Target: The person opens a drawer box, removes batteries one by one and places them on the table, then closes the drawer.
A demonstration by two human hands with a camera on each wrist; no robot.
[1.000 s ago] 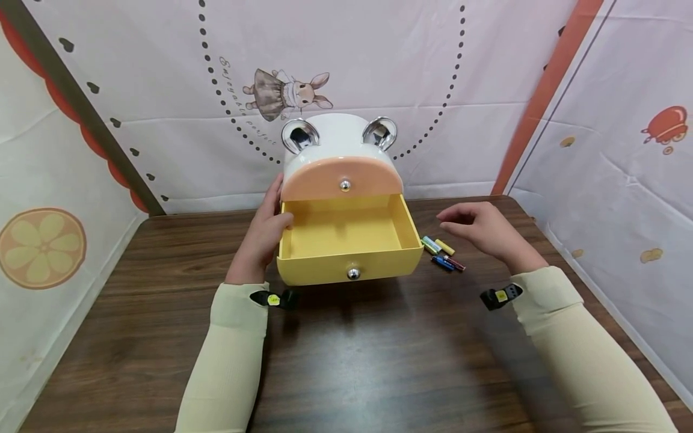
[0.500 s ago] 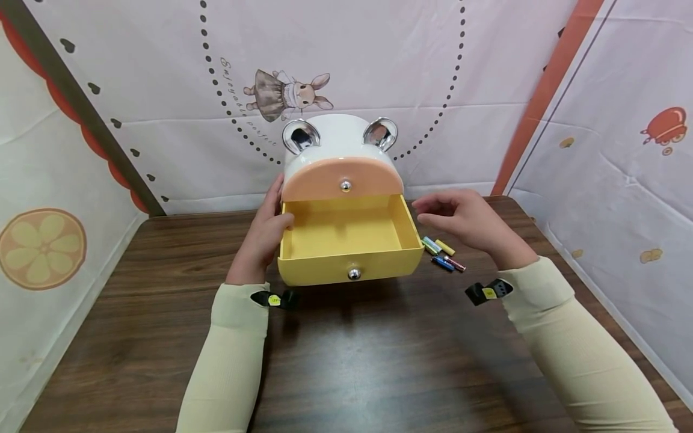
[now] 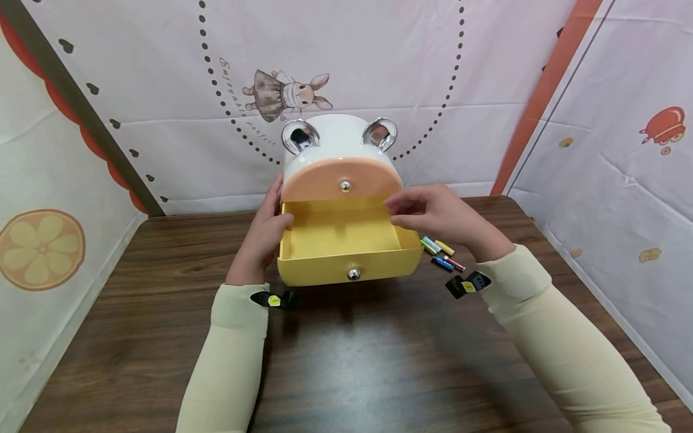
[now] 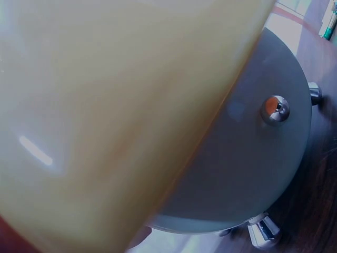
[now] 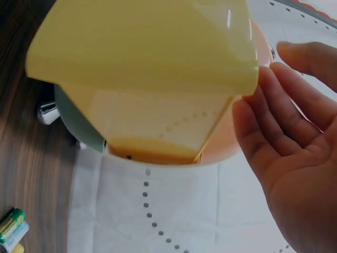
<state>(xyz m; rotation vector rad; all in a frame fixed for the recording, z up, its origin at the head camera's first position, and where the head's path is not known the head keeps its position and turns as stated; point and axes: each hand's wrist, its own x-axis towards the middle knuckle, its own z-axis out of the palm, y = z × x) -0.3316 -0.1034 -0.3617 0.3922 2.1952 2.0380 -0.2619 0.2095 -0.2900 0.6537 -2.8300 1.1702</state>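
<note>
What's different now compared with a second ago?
The right hand moved left, from near the batteries to the right side of the open yellow drawer. Nothing was visibly grasped or released. The left hand, drawer and batteries stayed put.

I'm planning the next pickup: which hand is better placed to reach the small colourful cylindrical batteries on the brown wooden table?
Probably the right hand: it looks empty and is nearer the batteries. The left hand is across the open yellow plastic drawer, thumb hooked over its edge.
</note>
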